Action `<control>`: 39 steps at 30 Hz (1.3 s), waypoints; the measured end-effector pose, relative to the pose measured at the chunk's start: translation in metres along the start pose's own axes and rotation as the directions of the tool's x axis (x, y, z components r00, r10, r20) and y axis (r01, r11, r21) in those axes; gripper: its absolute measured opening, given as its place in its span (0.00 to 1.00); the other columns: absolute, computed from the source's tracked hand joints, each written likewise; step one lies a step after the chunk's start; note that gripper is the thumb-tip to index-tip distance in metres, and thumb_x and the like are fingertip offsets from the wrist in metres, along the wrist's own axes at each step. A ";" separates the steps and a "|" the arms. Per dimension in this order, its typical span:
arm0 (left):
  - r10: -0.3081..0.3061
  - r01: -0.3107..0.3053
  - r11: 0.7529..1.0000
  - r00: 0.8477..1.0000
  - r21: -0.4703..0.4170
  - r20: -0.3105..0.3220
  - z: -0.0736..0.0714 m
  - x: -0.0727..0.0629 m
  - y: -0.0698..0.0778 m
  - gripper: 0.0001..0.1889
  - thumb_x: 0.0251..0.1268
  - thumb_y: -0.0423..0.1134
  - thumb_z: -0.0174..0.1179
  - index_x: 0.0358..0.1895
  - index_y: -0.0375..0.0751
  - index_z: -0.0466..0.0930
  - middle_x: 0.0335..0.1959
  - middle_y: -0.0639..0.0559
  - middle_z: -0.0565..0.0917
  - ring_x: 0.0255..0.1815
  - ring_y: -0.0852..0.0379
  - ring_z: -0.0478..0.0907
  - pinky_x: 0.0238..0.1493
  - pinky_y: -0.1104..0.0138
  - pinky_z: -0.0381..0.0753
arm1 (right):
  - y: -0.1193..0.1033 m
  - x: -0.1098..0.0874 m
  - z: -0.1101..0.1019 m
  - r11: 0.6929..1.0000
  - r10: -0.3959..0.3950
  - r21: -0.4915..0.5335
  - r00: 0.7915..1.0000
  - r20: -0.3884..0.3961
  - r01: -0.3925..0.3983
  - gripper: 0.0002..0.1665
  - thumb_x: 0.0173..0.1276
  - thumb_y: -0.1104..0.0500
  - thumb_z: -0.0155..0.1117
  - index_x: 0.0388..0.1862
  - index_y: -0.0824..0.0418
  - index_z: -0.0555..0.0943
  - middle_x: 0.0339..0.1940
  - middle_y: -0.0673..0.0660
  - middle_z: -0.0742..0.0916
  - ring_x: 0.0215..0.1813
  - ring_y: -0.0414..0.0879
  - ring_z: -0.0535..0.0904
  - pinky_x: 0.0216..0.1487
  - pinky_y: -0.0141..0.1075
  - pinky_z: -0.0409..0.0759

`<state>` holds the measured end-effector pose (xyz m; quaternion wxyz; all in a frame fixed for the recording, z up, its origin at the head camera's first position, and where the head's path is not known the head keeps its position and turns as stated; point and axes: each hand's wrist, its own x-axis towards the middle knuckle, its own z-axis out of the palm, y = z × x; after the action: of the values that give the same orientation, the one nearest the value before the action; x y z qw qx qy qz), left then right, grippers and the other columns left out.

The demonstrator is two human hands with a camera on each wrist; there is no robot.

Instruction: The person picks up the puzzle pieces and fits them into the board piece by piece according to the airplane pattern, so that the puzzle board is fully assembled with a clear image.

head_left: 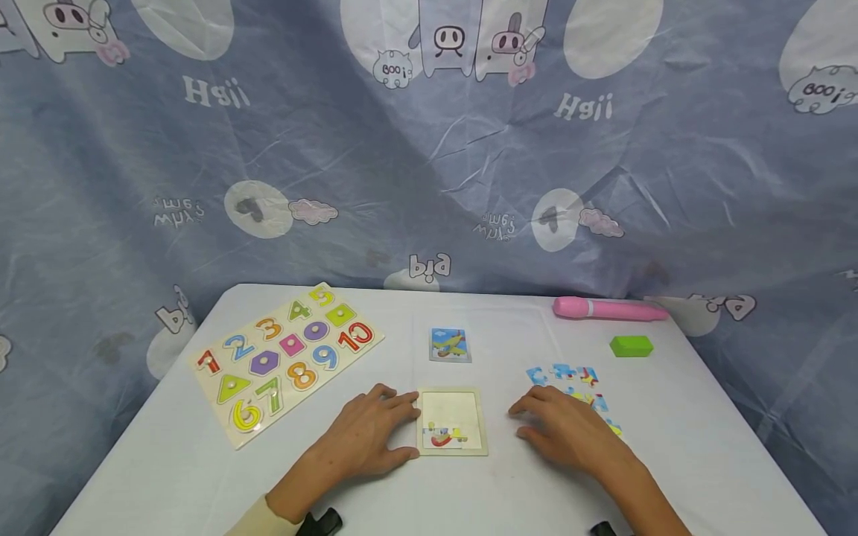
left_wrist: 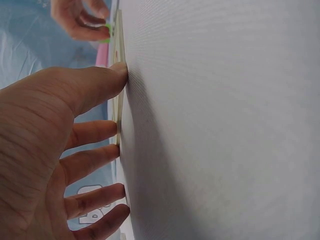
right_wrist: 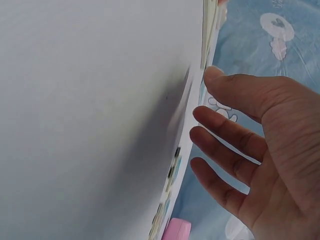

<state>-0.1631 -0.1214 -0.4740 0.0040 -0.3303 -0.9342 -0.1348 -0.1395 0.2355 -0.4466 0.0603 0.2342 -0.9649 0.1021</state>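
A shallow puzzle tray [head_left: 482, 417] with a pale wooden rim lies at the table's middle. Joined jigsaw pieces [head_left: 444, 436] fill a strip along its near side. My left hand [head_left: 372, 432] touches the tray's left edge with thumb and fingertips, its fingers spread and fairly straight. To the right, my right hand [head_left: 570, 432] hovers above the table with relaxed, slightly bent fingers and nothing visible between them. Loose blue and yellow jigsaw pieces [head_left: 563, 370] lie beyond and partly under that hand, some hidden by it. The right wrist view shows pieces [right_wrist: 173, 167] below its fingers.
Behind the tray lies a small airplane picture card [head_left: 450, 345]. A number-and-shape board [head_left: 278, 406] takes up the left side. At the back right are a green block [head_left: 631, 346] and a pink stick-like object [head_left: 610, 309]. A patterned blue cloth [head_left: 402, 149] hangs behind the table.
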 end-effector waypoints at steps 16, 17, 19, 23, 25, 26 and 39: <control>0.001 -0.001 1.000 1.000 0.005 -0.003 -0.001 -0.001 0.002 0.30 0.64 0.62 0.74 0.66 0.55 0.86 0.76 0.57 0.79 0.67 0.52 0.76 0.59 0.48 0.83 | 0.022 -0.021 -0.008 0.999 0.030 -0.037 0.998 -0.059 -0.032 0.19 0.62 0.55 0.84 0.51 0.44 0.90 0.52 0.48 0.88 0.57 0.50 0.86 0.53 0.55 0.86; 0.001 -0.001 1.000 1.000 0.006 -0.004 -0.001 -0.001 0.002 0.29 0.64 0.62 0.74 0.66 0.55 0.86 0.76 0.57 0.79 0.68 0.52 0.76 0.59 0.48 0.83 | 0.024 -0.022 -0.008 0.999 0.033 -0.041 0.997 -0.064 -0.036 0.19 0.61 0.55 0.85 0.51 0.45 0.90 0.52 0.48 0.89 0.57 0.50 0.86 0.53 0.55 0.85; 0.000 0.000 1.000 1.000 0.008 -0.005 -0.001 -0.001 0.002 0.30 0.64 0.62 0.74 0.66 0.55 0.86 0.76 0.57 0.79 0.68 0.52 0.76 0.59 0.48 0.82 | 0.026 -0.024 -0.009 0.998 0.037 -0.047 0.997 -0.072 -0.040 0.20 0.61 0.56 0.85 0.51 0.45 0.90 0.52 0.48 0.89 0.56 0.50 0.86 0.54 0.55 0.85; 0.001 -0.001 1.000 1.000 0.014 -0.005 0.000 -0.001 0.001 0.30 0.64 0.62 0.74 0.66 0.55 0.86 0.76 0.58 0.79 0.68 0.52 0.76 0.59 0.48 0.83 | 0.031 -0.028 -0.011 0.998 0.036 -0.044 0.995 -0.088 -0.040 0.20 0.60 0.56 0.85 0.50 0.45 0.91 0.51 0.47 0.89 0.55 0.50 0.86 0.55 0.54 0.85; 0.002 -0.002 1.000 1.000 0.013 -0.005 0.000 -0.001 0.001 0.30 0.64 0.62 0.74 0.66 0.55 0.86 0.76 0.57 0.79 0.68 0.52 0.76 0.59 0.48 0.83 | 0.033 -0.030 -0.012 0.998 0.039 -0.039 0.995 -0.092 -0.042 0.20 0.60 0.57 0.85 0.50 0.45 0.91 0.52 0.48 0.89 0.55 0.51 0.86 0.55 0.54 0.85; 0.002 -0.002 1.000 1.000 0.011 -0.004 0.000 -0.001 0.001 0.30 0.64 0.62 0.74 0.66 0.55 0.86 0.76 0.57 0.79 0.68 0.52 0.76 0.59 0.48 0.83 | 0.035 -0.032 -0.012 0.998 0.041 -0.042 0.995 -0.094 -0.045 0.20 0.60 0.57 0.85 0.50 0.45 0.91 0.52 0.48 0.89 0.56 0.52 0.86 0.54 0.54 0.85; 0.003 -0.003 1.000 1.000 0.001 0.000 -0.001 -0.001 0.001 0.30 0.65 0.62 0.74 0.67 0.55 0.85 0.76 0.57 0.79 0.68 0.51 0.76 0.60 0.48 0.83 | 0.052 -0.049 -0.018 0.988 0.149 -0.034 0.988 -0.030 -0.150 0.20 0.60 0.57 0.85 0.52 0.48 0.91 0.52 0.53 0.89 0.55 0.55 0.87 0.51 0.57 0.85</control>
<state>-0.1622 -0.1212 -0.4728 0.0046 -0.3319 -0.9337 -0.1343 -0.1193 0.3065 -0.4457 0.0699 0.1589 -0.9805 0.0920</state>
